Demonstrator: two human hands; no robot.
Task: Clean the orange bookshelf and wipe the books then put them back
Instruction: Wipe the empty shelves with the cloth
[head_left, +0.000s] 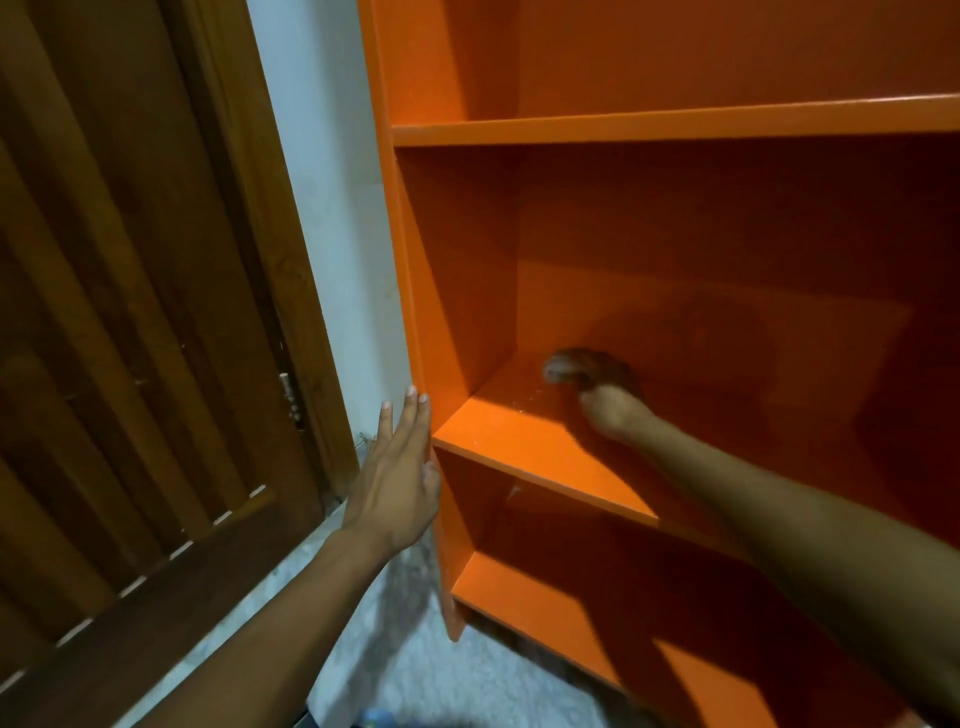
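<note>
The orange bookshelf (675, 260) stood against the wall, its visible compartments bare of books. The left hand (397, 478) lay flat along the outer face of the side panel, fingers straight, bracing the frame. The right hand (605, 395) reached deep into the middle compartment and seemed curled round a small brownish wad, probably a cloth (563, 369), pressed on the shelf board; blur left that grip uncertain. The boards looked stiff, smooth and glossy, so a rag would likely slide easily and need downward pressure. The unit appeared light enough to shift, hence steadying at the side panel seemed sensible. A wooden door (130, 312) stood beyond the left hand.
</note>
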